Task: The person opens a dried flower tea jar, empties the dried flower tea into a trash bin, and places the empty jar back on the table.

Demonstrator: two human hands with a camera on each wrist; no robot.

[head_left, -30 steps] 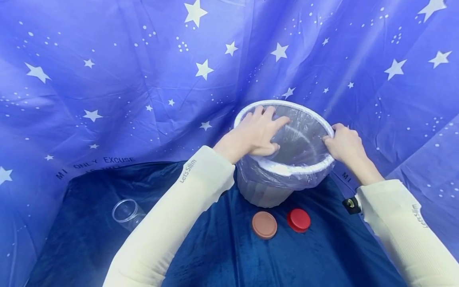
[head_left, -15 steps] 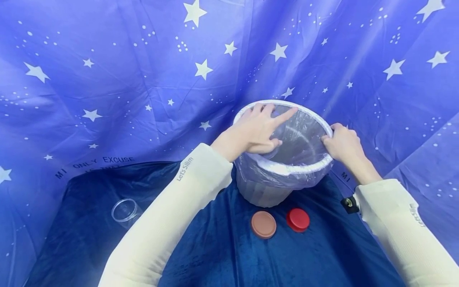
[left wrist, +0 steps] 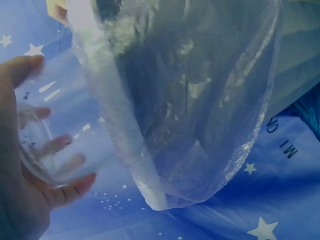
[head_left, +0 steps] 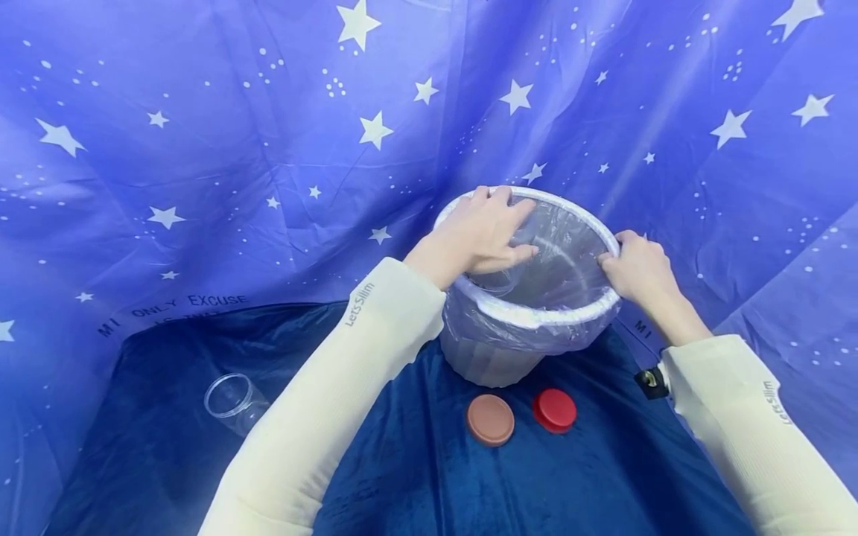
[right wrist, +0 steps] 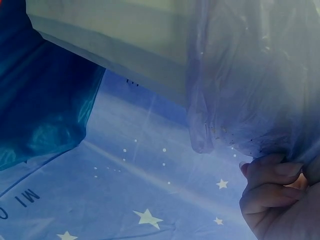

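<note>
My left hand [head_left: 477,232] is over the mouth of a bin, with its fingers spread around the base of a clear plastic jar [left wrist: 75,112]. The left wrist view shows the thumb and fingers curled about the jar, whose other end is against the bin's white rim [left wrist: 135,125]. In the head view most of the jar is hidden under the hand. My right hand [head_left: 641,269] grips the right side of the rim, pinching the clear liner bag [head_left: 570,339] there. The pale ribbed bin [head_left: 492,365] leans, its mouth tilted towards me.
A second clear jar [head_left: 231,398] lies on its side on the dark blue cloth [head_left: 395,476], partly behind my left forearm. In front of the bin lie a terracotta lid [head_left: 491,420] and a red lid [head_left: 555,410]. A star-print curtain [head_left: 281,149] rises close behind the bin.
My left hand has turned and lifted slightly, its thumb now higher, and the jar's edge shows beneath it. The right hand keeps its grip on the rim.
</note>
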